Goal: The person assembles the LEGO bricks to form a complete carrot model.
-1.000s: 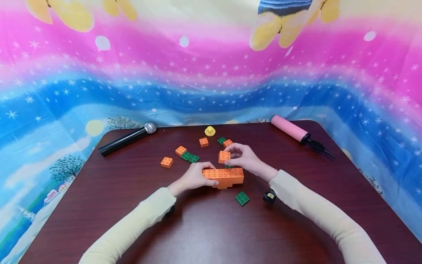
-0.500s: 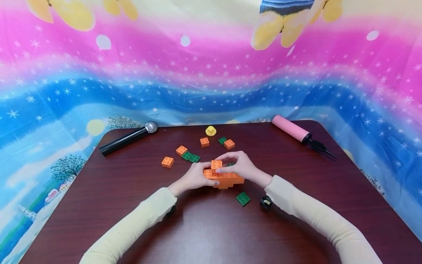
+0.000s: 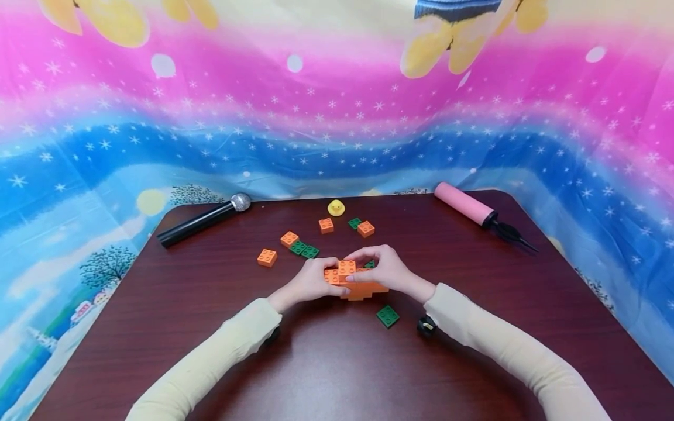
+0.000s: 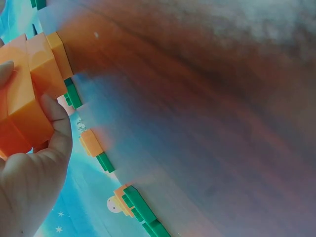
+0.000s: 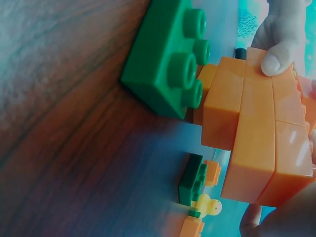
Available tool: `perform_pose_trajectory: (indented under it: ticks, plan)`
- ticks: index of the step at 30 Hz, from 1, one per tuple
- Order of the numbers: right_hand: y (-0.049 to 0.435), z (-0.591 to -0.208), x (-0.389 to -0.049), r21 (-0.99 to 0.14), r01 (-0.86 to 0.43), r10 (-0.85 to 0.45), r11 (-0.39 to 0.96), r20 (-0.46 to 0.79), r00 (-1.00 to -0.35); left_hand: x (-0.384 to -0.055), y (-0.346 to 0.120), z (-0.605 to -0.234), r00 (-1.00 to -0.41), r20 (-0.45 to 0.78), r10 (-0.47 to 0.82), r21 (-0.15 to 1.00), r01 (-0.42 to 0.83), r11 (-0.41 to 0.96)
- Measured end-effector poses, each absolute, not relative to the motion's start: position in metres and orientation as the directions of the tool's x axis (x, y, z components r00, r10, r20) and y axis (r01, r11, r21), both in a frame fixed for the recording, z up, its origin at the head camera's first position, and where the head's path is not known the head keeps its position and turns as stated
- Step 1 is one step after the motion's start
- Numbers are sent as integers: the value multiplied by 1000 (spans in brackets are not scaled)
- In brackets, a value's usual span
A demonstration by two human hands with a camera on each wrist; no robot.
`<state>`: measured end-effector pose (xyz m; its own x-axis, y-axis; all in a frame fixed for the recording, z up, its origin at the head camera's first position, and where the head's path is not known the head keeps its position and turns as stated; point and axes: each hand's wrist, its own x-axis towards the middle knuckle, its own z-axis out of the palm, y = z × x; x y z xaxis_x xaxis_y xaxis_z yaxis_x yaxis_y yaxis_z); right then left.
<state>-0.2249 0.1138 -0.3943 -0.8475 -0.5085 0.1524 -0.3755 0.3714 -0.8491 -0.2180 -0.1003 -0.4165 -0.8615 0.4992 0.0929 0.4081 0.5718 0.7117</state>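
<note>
My left hand grips the left end of a structure built of orange building bricks, wider at its top than at its foot. The left wrist view shows its fingers around the stacked orange bricks. In the head view, my right hand pinches a small square orange brick on top of the structure, between thumb and fingers. Whether its studs are fully pressed together is hidden. Several layers of the structure appear in the right wrist view, with the left thumb against its side.
A green brick lies in front. Loose orange bricks and green bricks are scattered behind, with a yellow rubber duck. A microphone lies back left, a pink hand pump back right.
My right hand has carried the small orange brick left and down onto the top of the structure. My left hand has kept its grip in about the same place.
</note>
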Motion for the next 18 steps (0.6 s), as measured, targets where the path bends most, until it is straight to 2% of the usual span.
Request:
perform_pose_trajectory:
  ticks: [5, 13, 18]
  plan:
    - [115, -395, -225, -850, -379, -510, 366, 158, -846, -218, -100, -416, -863, 91, 498, 708, 408, 577]
    - [114, -393, -224, -843, -385, -517, 375, 155, -842, -219, -110, -417, -832, 72, 549, 720, 424, 549]
    - [113, -392, -225, -833, -398, -522, 384, 160, -838, -219, -115, -420, -829, 99, 551, 712, 446, 542]
